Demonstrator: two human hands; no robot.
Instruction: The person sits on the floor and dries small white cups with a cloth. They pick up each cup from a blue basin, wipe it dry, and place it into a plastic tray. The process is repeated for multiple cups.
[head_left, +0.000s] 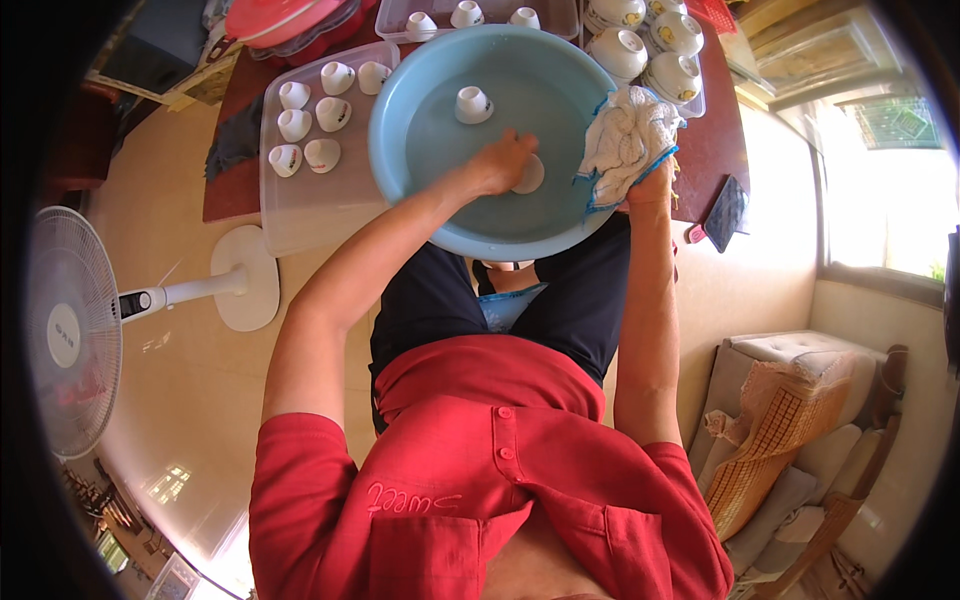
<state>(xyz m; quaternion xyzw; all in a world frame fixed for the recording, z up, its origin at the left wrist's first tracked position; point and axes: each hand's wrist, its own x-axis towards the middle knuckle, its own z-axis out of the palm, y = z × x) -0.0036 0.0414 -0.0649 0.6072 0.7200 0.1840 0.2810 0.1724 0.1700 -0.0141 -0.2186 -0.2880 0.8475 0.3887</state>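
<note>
A light blue plastic basin (390, 97) with water in it stands in front of me, its near rim above my thighs. My left hand (501, 163) reaches into it, fingers curled around a small white cup (531, 175); the far fingers partly hide the grip. Farther back in the basin, another white cup (473, 105) rests upside down. At the basin's right rim my right hand (651, 187) grips a bunched white cloth (630, 139) with blue edging, which covers most of the fingers.
Left of the basin, a clear plastic tray (319, 214) carries several upturned cups. Another clear tray (442, 34) with cups lies behind. Stacked patterned bowls (671, 75) stand back right. A dark phone-like device (726, 214) is at the table's right edge. A white fan (71, 330) stands left.
</note>
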